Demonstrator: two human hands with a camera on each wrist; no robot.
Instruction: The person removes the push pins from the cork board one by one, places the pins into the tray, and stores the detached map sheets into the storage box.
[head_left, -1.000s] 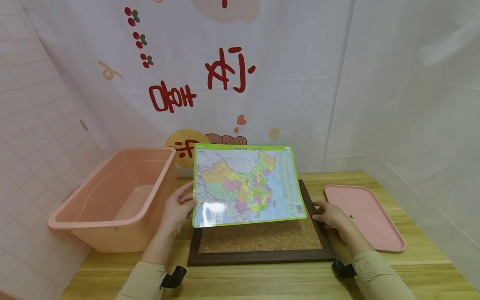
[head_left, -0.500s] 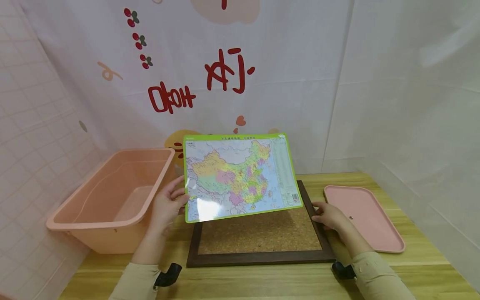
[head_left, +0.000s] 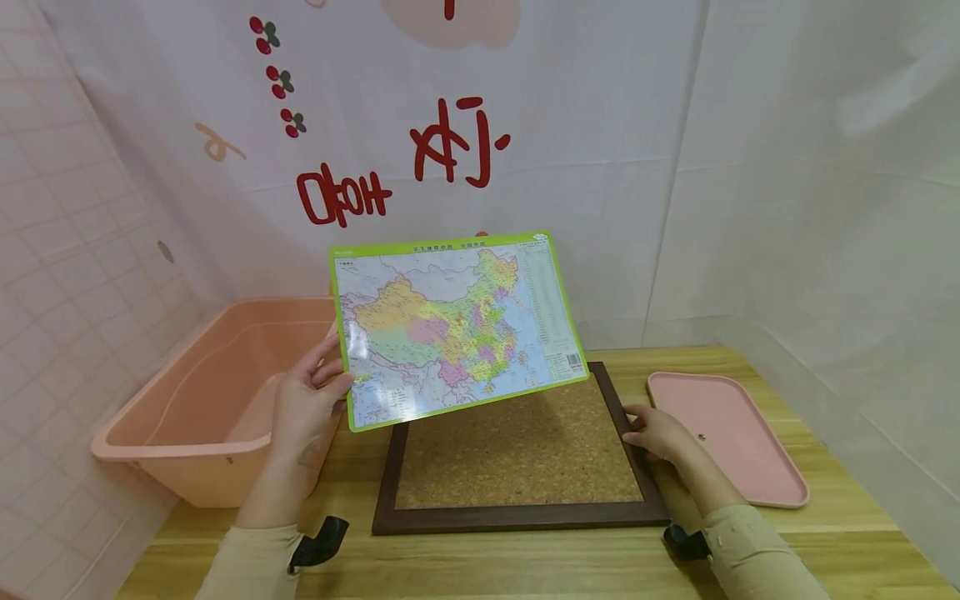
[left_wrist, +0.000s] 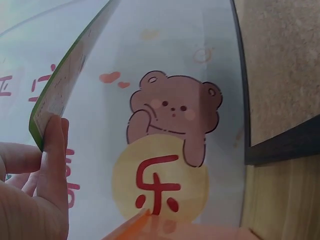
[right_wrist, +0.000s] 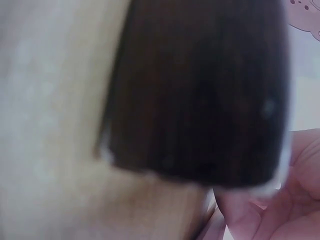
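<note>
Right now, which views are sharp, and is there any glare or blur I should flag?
Head view: sharp, with glare on the map at its lower left corner. Left wrist view: clear on the map's edge and the fingers. Right wrist view: heavily blurred on the dark frame.
</note>
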